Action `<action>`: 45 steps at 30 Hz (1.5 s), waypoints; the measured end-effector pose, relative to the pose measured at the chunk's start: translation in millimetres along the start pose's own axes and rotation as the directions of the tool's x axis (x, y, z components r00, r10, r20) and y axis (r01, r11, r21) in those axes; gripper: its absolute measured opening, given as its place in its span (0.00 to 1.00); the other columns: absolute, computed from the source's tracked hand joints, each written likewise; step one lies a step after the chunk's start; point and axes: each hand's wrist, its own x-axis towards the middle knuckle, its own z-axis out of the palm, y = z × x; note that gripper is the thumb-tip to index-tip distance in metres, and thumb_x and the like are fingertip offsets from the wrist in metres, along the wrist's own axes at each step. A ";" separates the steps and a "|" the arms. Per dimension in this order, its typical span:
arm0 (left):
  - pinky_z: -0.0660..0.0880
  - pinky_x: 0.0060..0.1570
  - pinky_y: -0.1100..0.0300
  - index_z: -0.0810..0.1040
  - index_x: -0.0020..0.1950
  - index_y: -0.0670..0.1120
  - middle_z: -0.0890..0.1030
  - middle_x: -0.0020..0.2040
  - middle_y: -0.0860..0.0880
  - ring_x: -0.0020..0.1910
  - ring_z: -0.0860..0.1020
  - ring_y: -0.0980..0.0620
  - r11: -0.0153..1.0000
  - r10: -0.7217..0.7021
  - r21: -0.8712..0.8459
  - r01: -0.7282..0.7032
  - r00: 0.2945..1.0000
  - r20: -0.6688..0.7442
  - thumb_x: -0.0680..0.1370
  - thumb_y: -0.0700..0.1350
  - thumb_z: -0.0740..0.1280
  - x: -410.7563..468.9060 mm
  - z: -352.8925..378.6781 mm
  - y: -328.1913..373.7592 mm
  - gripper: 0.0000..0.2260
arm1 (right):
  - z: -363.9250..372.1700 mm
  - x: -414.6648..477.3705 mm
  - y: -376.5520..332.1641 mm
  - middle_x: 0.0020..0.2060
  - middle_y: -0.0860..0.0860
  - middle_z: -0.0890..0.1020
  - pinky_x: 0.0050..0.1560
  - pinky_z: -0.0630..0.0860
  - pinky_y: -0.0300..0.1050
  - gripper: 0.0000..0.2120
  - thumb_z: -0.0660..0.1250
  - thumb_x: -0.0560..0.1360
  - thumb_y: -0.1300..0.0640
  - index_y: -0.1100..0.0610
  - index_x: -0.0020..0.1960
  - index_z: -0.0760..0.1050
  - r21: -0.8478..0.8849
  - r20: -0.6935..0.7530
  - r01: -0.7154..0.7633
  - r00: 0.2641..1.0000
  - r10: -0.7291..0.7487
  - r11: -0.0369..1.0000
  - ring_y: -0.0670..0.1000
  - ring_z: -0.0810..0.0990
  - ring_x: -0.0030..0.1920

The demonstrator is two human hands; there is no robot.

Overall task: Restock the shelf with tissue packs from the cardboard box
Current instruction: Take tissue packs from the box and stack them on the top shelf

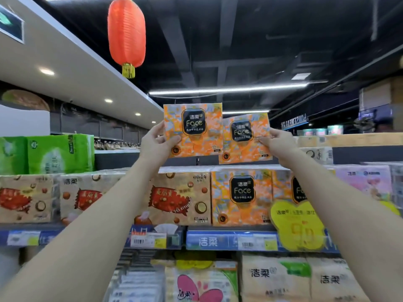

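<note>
Orange patterned tissue packs, 2 of them, are raised above the top shelf [229,228]. The left hand [155,142] has its grip clamped on the lower left edge of the left pack [193,130]; the right hand [277,143] pinches the right edge of the right pack [244,138], which sits slightly lower and overlaps behind the first. Each reads "Face" on a black badge. Directly below them, matching shelved packs [241,197] stand in a row above a blue price strip [231,241].
</note>
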 end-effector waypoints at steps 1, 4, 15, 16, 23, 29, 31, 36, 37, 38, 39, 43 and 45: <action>0.84 0.56 0.47 0.69 0.80 0.50 0.88 0.54 0.49 0.51 0.88 0.52 1.000 -0.005 -0.009 0.005 1.000 0.000 0.78 0.40 0.76 4.4 0.9 -2.0 0.32 | 5.3 3.2 3.7 0.43 0.49 0.85 0.37 0.83 0.42 0.09 0.68 0.81 0.61 0.52 0.59 0.81 -0.028 0.007 -0.022 1.000 0.022 0.999 0.48 0.85 0.39; 0.83 0.57 0.45 0.71 0.79 0.51 0.88 0.51 0.53 0.49 0.88 0.54 0.999 -0.011 -0.043 0.010 1.000 -0.018 0.78 0.41 0.76 13.7 8.2 -4.9 0.31 | 15.7 9.7 12.5 0.42 0.51 0.87 0.44 0.85 0.49 0.08 0.69 0.81 0.57 0.53 0.60 0.80 -0.065 0.056 -0.084 0.995 0.088 0.994 0.52 0.88 0.43; 0.84 0.56 0.46 0.71 0.79 0.50 0.88 0.52 0.50 0.49 0.88 0.53 0.996 0.006 -0.092 -0.006 1.000 0.000 0.78 0.40 0.75 26.9 30.1 -9.1 0.30 | 7.4 14.9 14.1 0.49 0.54 0.87 0.45 0.85 0.49 0.16 0.69 0.81 0.60 0.58 0.68 0.76 -0.148 0.152 -0.146 0.974 0.168 0.978 0.52 0.88 0.47; 0.84 0.56 0.46 0.71 0.79 0.50 0.88 0.53 0.50 0.49 0.88 0.53 0.995 0.005 -0.098 -0.006 1.000 -0.004 0.78 0.40 0.75 26.8 32.2 -7.8 0.30 | 7.2 13.6 13.1 0.50 0.54 0.87 0.44 0.84 0.48 0.17 0.69 0.81 0.60 0.58 0.69 0.76 -0.142 0.158 -0.146 0.973 0.168 0.979 0.52 0.88 0.47; 0.83 0.37 0.63 0.71 0.78 0.50 0.88 0.49 0.51 0.45 0.88 0.56 0.988 0.069 -0.139 -0.062 0.997 0.045 0.79 0.40 0.75 14.4 62.1 10.0 0.29 | 3.6 8.8 8.5 0.55 0.52 0.85 0.43 0.81 0.43 0.26 0.71 0.79 0.51 0.58 0.73 0.71 -0.272 0.200 -0.133 0.961 0.191 0.953 0.50 0.85 0.51; 0.85 0.46 0.53 0.71 0.77 0.53 0.89 0.50 0.51 0.49 0.88 0.54 0.987 0.096 -0.137 -0.082 0.990 0.102 0.78 0.43 0.76 1.1 114.1 22.6 0.29 | -34.4 8.4 -13.8 0.64 0.56 0.80 0.56 0.80 0.51 0.28 0.60 0.75 0.60 0.57 0.76 0.69 -0.015 -0.102 0.046 0.994 -0.048 0.999 0.53 0.79 0.57; 0.84 0.50 0.48 0.70 0.78 0.54 0.88 0.54 0.49 0.51 0.87 0.52 0.991 0.091 -0.113 -0.078 0.989 0.115 0.77 0.45 0.77 -3.7 133.9 22.8 0.31 | -52.3 3.0 -27.5 0.57 0.53 0.85 0.59 0.81 0.54 0.21 0.62 0.78 0.55 0.54 0.70 0.75 0.113 -0.042 0.077 0.996 -0.073 0.991 0.53 0.83 0.56; 0.83 0.46 0.52 0.70 0.66 0.51 0.85 0.50 0.54 0.49 0.86 0.54 0.994 0.035 -0.111 -0.025 0.996 0.084 0.76 0.47 0.78 -15.2 188.5 23.3 0.24 | -98.0 -12.0 -28.4 0.50 0.47 0.88 0.50 0.83 0.45 0.16 0.74 0.76 0.52 0.48 0.63 0.80 -0.002 0.103 0.198 0.975 -0.197 0.980 0.46 0.88 0.48; 0.83 0.44 0.53 0.72 0.62 0.51 0.86 0.49 0.54 0.47 0.87 0.54 0.996 0.029 -0.089 -0.021 0.996 0.085 0.76 0.47 0.79 -16.5 199.2 21.9 0.21 | -104.8 -11.4 -23.5 0.49 0.47 0.88 0.50 0.83 0.46 0.15 0.74 0.77 0.55 0.49 0.63 0.81 0.010 0.067 0.197 0.978 -0.197 0.980 0.47 0.88 0.48; 0.84 0.43 0.52 0.73 0.59 0.52 0.86 0.50 0.53 0.47 0.87 0.54 0.998 0.036 -0.062 -0.031 0.996 0.082 0.75 0.48 0.79 -18.5 210.2 20.0 0.20 | -111.2 -8.4 -17.1 0.48 0.48 0.88 0.49 0.84 0.46 0.15 0.74 0.77 0.57 0.50 0.63 0.81 0.011 0.025 0.185 0.982 -0.185 0.983 0.48 0.88 0.47; 0.85 0.45 0.50 0.74 0.58 0.52 0.87 0.52 0.52 0.48 0.87 0.53 0.998 0.053 -0.024 -0.051 0.996 0.070 0.74 0.50 0.80 -20.1 221.1 17.6 0.19 | -116.2 -5.3 -10.6 0.47 0.49 0.88 0.46 0.84 0.44 0.16 0.74 0.77 0.58 0.51 0.64 0.81 0.022 -0.011 0.162 0.987 -0.161 0.987 0.48 0.88 0.46; 0.76 0.48 0.60 0.81 0.58 0.50 0.82 0.55 0.53 0.54 0.81 0.54 0.951 0.162 0.266 -0.156 0.987 -0.001 0.74 0.56 0.78 -25.2 253.0 6.4 0.17 | -132.0 1.6 12.5 0.45 0.50 0.88 0.33 0.78 0.36 0.16 0.74 0.76 0.60 0.53 0.64 0.82 0.035 -0.081 0.071 0.994 -0.068 0.997 0.44 0.86 0.38; 0.75 0.50 0.58 0.83 0.63 0.50 0.80 0.59 0.51 0.56 0.80 0.52 0.922 0.131 0.364 -0.129 0.991 0.020 0.74 0.59 0.77 -25.1 261.3 -2.1 0.21 | -136.0 3.9 23.8 0.46 0.50 0.87 0.41 0.84 0.45 0.19 0.75 0.76 0.59 0.51 0.66 0.81 -0.007 -0.090 0.032 0.995 -0.033 0.999 0.48 0.87 0.43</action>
